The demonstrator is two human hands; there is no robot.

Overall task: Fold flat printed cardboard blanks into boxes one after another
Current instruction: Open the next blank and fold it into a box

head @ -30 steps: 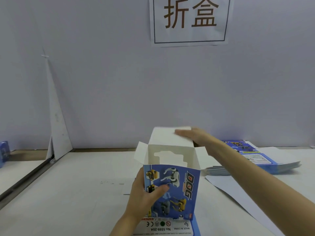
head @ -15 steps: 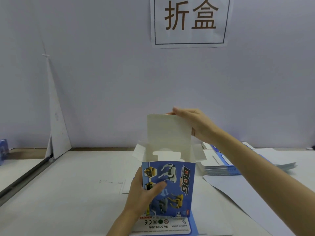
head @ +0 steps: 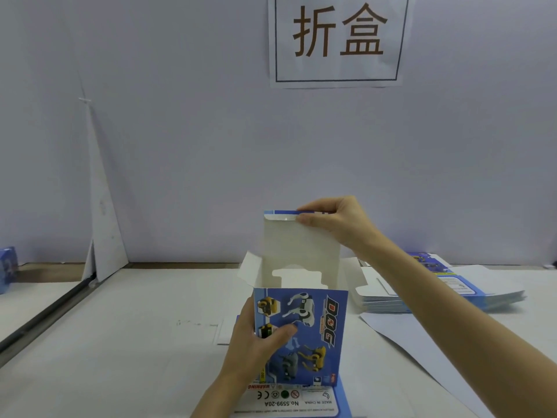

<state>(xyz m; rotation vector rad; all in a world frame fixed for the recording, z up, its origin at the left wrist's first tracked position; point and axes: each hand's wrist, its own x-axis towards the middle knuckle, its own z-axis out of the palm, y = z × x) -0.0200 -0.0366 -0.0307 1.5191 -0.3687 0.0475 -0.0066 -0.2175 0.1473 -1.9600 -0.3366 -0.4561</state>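
Your left hand (head: pixel 259 342) grips the upright DOG box (head: pixel 313 336) by its left edge, thumb pressed on the printed front and fingers wrapped round the side. Your right hand (head: pixel 334 224) pinches the blue tuck tab (head: pixel 280 215) at the top of the raised lid flap (head: pixel 301 245), bent towards you. The box mouth is open: the left dust flap (head: pixel 250 271) splays outward, and inside you see white walls and a cut-out in the far panel. The box stands on a flat printed blank (head: pixel 289 401) at the near edge of the table (head: pixel 120 342). To its left the table runs to a dark gap. To its right lies a white sheet (head: pixel 422 342), and beyond it, well apart from the box, the stack of flat blanks (head: pixel 437 291) sits behind your right forearm.
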